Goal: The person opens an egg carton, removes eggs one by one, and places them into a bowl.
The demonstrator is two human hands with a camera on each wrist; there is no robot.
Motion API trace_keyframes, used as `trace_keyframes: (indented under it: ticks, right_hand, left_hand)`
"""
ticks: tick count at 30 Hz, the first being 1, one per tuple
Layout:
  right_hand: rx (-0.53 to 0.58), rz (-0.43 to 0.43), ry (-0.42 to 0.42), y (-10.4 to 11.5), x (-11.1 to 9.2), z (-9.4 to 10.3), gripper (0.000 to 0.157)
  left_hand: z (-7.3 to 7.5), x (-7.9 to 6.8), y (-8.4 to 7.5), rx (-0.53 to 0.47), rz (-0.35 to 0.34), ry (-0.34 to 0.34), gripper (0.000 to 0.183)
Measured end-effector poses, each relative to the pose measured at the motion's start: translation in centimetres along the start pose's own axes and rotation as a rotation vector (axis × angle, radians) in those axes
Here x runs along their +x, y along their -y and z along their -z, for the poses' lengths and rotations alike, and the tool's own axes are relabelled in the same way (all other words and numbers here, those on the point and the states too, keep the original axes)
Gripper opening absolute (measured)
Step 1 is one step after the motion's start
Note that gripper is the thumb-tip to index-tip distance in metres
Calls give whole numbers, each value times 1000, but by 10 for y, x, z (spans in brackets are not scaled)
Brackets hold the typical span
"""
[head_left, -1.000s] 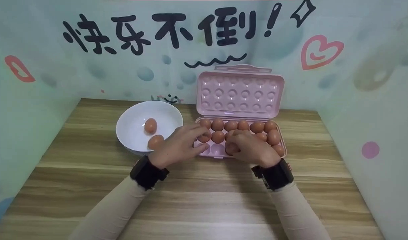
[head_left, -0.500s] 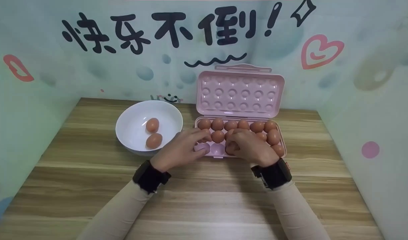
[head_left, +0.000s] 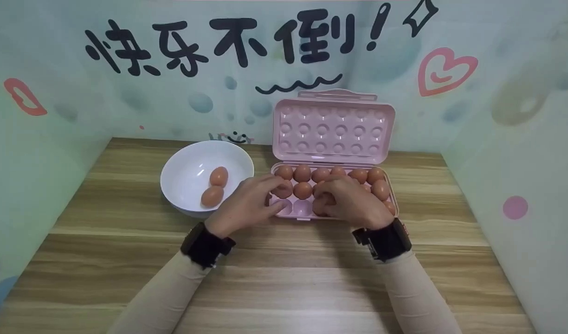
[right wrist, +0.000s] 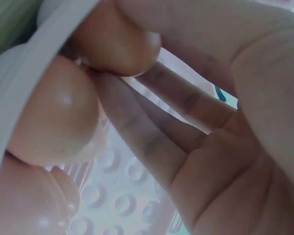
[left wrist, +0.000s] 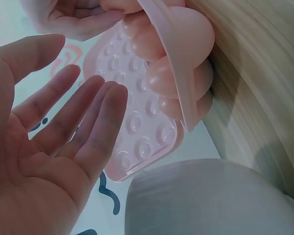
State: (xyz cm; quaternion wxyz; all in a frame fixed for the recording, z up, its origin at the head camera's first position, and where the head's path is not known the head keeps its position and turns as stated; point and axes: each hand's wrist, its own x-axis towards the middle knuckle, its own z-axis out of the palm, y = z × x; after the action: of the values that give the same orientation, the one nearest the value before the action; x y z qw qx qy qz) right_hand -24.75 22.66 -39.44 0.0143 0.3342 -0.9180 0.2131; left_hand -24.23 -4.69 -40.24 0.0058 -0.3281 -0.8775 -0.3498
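Note:
In the head view, a pink egg carton holds brown eggs in its back and middle rows, and two bare cups show at the front left. My right hand is over the front row. Its thumb and fingers pinch a brown egg seated in the carton, as the right wrist view shows. Above the carton's left end hovers my left hand, its fingers spread and bent slightly, with nothing in the palm. Left of it, a white bowl contains two eggs, one of them here.
The carton's lid stands raised against the printed backdrop. Bowl and carton sit side by side at the back of the wooden table, with side panels at left and right.
Inside the bowl the two eggs have rolled: the farther one rightward, the nearer one slightly left. My right hand stays at the same egg, and my left hand has shifted only a little.

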Motion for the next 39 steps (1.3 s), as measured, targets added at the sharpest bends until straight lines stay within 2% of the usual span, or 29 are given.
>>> trace_keyframes:
  ticks: [4, 7, 12, 17, 21, 26, 32, 39]
  right_hand:
    - [13, -11, -61, -1, -1, 9, 24]
    - [57, -38, -118, -1, -1, 14, 22]
    - [208, -114, -194, 5, -2, 21, 25]
    - [403, -162, -266, 12, -4, 25, 24]
    - [512, -122, -297, 15, -1, 21, 25]
    - [495, -58, -308, 20, 2, 15, 25]
    - [515, -19, -288, 24, 4, 12, 27]
    - [544, 36, -257, 29, 5, 9, 32]
  left_hand:
    - [3, 1, 0, 23, -23, -47, 26]
    - [4, 2, 0, 18, -54, -87, 34]
    - [4, 2, -1, -21, -53, -133, 51]
    - [4, 3, -3, -77, -56, -175, 50]
    - [5, 3, -5, -101, -88, -194, 50]
    - [4, 2, -6, -99, -134, -216, 46]
    - [2, 3, -7, -70, -183, -222, 40]
    - [-1, 4, -8, -110, -217, -236, 43]
